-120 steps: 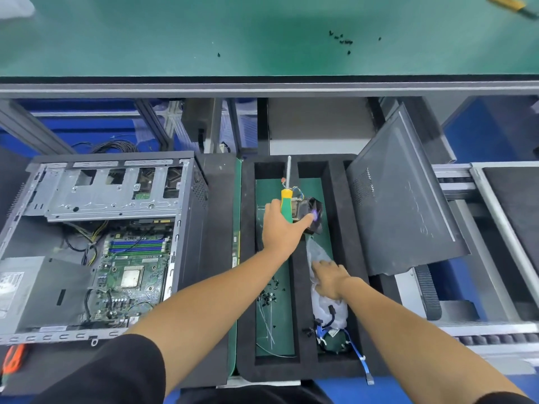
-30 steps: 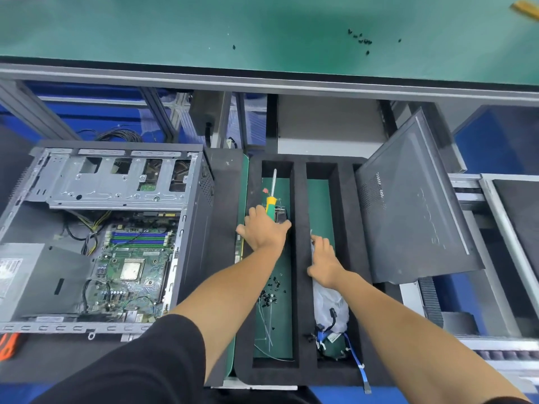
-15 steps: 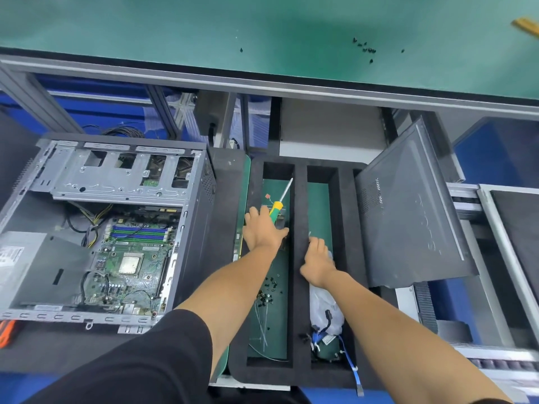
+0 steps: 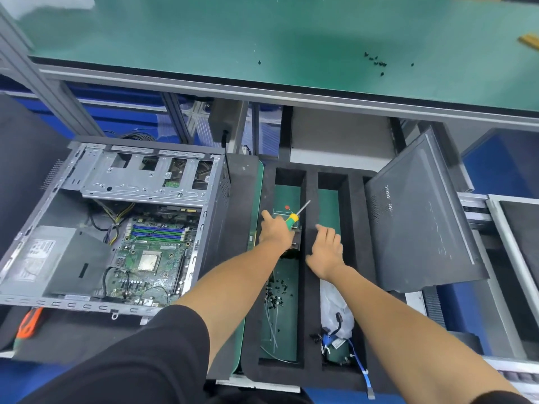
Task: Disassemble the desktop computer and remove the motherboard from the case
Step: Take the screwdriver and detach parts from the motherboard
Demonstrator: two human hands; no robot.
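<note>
The motherboard [image 4: 151, 252] sits in the case [image 4: 110, 228], which lies open on its side at our left, on a dark mat [image 4: 73, 330]. We see the bare processor socket at the board's middle, blue and green memory slots above it, and black cables looping over its lower part. A grey power supply [image 4: 43, 258] fills the case's left side, and a metal drive cage [image 4: 145, 176] spans the top.

To the right of the case lies a black foam tray [image 4: 310, 287] with two long green-floored compartments. Our left hand [image 4: 275, 231] reaches into the left compartment and grips a screwdriver [image 4: 296, 214] with a yellow and green handle, its shaft pointing up and to the right; the forefinger sticks out straight. A dark part lies partly under this hand; we cannot tell what it is. Nearer to us in that compartment lie small black screws [image 4: 275, 293] and thin wires.

Our right hand [image 4: 328, 249] hovers over the right compartment, palm down, fingers loose and holding nothing. Below it in that compartment lie a white plastic bag [image 4: 335, 307] and blue cables [image 4: 357, 363].

The case's dark side panel [image 4: 420, 217] leans tilted against the tray's right edge. A green bench [image 4: 262, 33] runs across the top, with a few black screws scattered on it. An orange tool [image 4: 29, 322] lies at the mat's left edge.
</note>
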